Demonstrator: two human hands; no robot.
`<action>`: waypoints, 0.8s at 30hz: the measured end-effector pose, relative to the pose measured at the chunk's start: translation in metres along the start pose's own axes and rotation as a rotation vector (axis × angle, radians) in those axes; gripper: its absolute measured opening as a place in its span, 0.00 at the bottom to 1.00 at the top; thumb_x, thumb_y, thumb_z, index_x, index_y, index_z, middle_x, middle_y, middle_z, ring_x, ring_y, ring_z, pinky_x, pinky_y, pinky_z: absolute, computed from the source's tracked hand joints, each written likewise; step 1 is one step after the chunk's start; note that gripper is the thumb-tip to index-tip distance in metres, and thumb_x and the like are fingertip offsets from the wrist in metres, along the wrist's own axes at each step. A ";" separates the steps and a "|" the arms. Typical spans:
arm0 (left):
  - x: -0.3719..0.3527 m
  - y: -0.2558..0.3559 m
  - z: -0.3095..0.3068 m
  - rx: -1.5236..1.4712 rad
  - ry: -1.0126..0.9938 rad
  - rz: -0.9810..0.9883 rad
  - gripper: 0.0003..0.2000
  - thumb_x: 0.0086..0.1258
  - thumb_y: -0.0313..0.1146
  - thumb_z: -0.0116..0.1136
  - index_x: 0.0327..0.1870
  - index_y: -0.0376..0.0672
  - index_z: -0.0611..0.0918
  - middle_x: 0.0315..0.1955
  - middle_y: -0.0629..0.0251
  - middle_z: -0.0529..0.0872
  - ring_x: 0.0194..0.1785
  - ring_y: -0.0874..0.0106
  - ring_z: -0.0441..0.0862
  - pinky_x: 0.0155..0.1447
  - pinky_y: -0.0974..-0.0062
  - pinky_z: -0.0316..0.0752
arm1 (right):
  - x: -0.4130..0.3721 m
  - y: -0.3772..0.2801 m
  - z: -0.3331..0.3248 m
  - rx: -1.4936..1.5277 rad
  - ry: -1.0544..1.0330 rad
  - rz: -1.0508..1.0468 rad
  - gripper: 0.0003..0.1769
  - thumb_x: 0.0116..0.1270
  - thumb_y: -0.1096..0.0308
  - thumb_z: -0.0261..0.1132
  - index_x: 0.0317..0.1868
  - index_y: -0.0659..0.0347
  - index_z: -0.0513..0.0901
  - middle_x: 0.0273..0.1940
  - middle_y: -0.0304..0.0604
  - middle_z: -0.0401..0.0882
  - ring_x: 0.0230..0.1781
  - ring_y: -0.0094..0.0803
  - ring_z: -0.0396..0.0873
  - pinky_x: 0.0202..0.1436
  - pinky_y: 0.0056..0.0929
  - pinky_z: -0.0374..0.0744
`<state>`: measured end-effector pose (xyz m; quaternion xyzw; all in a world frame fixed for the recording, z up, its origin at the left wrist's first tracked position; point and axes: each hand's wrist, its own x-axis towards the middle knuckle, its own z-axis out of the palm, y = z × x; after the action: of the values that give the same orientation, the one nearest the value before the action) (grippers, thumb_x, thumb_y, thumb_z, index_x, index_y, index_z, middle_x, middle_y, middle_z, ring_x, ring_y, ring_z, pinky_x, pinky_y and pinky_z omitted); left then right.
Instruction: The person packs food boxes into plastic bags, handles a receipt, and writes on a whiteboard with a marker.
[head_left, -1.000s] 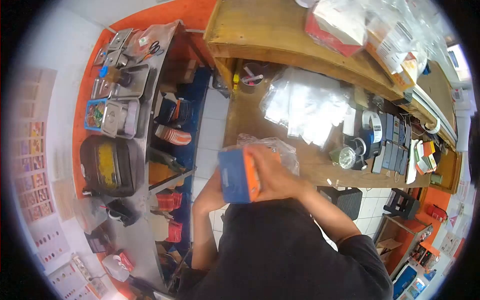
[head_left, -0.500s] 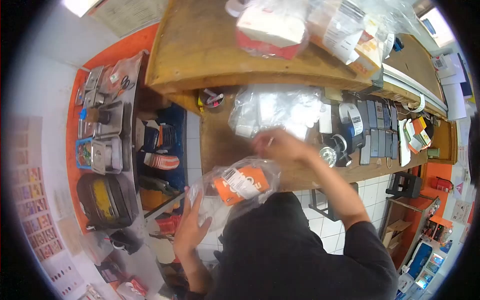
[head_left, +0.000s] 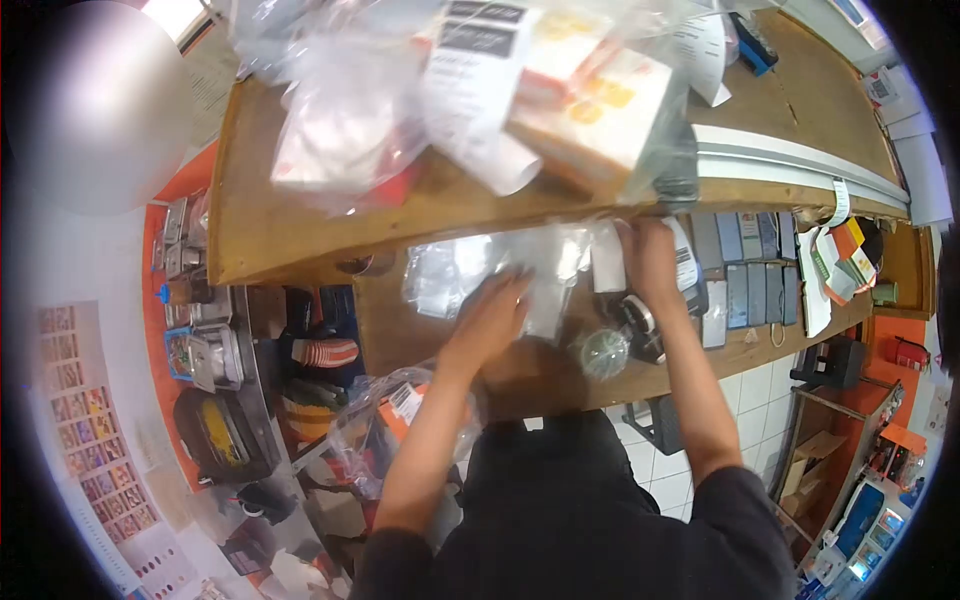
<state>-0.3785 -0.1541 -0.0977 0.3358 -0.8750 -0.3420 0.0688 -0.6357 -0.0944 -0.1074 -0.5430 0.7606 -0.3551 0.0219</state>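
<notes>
My left hand (head_left: 495,312) lies over the clear plastic bags (head_left: 450,275) on the counter, its fingers stretched forward and slightly blurred. Under the shelf edge, my right hand (head_left: 652,258) is curled beside a black device (head_left: 688,255) with a white printed label; whatever its fingers hold is hidden. An orange box (head_left: 397,412) with a white label sits inside a clear plastic bag (head_left: 365,425), left of my left forearm and below the counter's front edge. A round clear object (head_left: 604,353) rests on the counter between my arms.
Above the counter, a wooden shelf (head_left: 240,225) bears bagged food boxes (head_left: 590,110) and hanging paper receipts (head_left: 470,80). Several phone-like slabs (head_left: 737,295) lie in rows at the right. Metal trays (head_left: 215,360) stand on the left side table.
My left hand has left the bagged orange box and moved up to the plastic bags. My right hand has shifted right, from the bags to beside the black device. The view has moved closer to the shelf.
</notes>
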 end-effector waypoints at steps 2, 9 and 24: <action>0.075 -0.008 0.042 0.076 0.156 0.088 0.24 0.66 0.35 0.57 0.63 0.37 0.72 0.62 0.50 0.72 0.64 0.53 0.69 0.66 0.63 0.68 | -0.023 -0.005 -0.043 0.286 -0.116 0.384 0.07 0.63 0.75 0.64 0.40 0.70 0.79 0.29 0.48 0.82 0.28 0.30 0.79 0.34 0.28 0.76; 0.163 -0.055 0.124 0.181 0.337 -0.096 0.26 0.59 0.32 0.61 0.61 0.38 0.72 0.61 0.50 0.72 0.65 0.54 0.68 0.68 0.56 0.62 | -0.104 0.049 -0.124 0.583 -0.112 0.693 0.05 0.66 0.77 0.62 0.40 0.69 0.78 0.32 0.37 0.81 0.30 0.17 0.75 0.33 0.18 0.72; 0.091 0.003 0.059 -0.225 0.705 -0.108 0.10 0.56 0.18 0.64 0.40 0.36 0.84 0.37 0.59 0.86 0.41 0.65 0.83 0.48 0.71 0.76 | -0.098 0.063 -0.114 0.929 -0.315 0.824 0.13 0.70 0.70 0.57 0.50 0.68 0.80 0.40 0.44 0.84 0.42 0.31 0.84 0.46 0.25 0.78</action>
<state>-0.4704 -0.1776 -0.1499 0.4689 -0.7356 -0.3022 0.3843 -0.6947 0.0567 -0.0918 -0.1858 0.6614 -0.5260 0.5012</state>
